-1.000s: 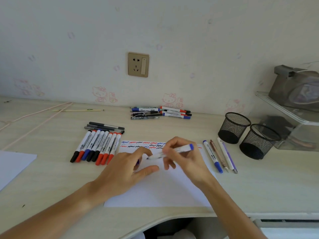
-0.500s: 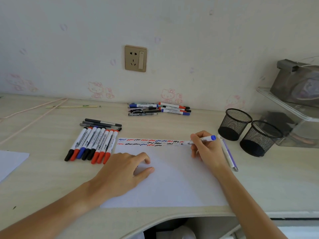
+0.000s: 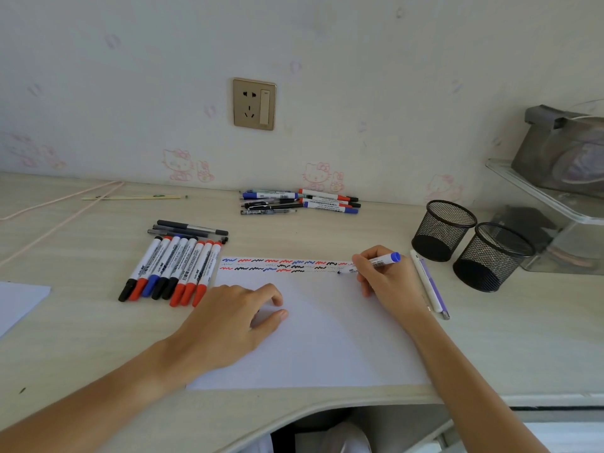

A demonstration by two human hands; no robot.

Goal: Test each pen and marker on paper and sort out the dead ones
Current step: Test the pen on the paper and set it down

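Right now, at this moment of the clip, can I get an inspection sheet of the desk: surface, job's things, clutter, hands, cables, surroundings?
Surface: pale wooden desk, curved front edge.
Job's things: white paper with red, blue and black squiggles along its top; a row of markers left of it; a pile of pens by the wall; two pens right of the paper.
Clutter: two mesh cups; another sheet at the far left.
Hands: left hand rests on the paper; right hand has a grip on a blue marker, tip on the paper.
Cables: pink cord, back left.
Surroundings: wall socket; clear shelf at the right.
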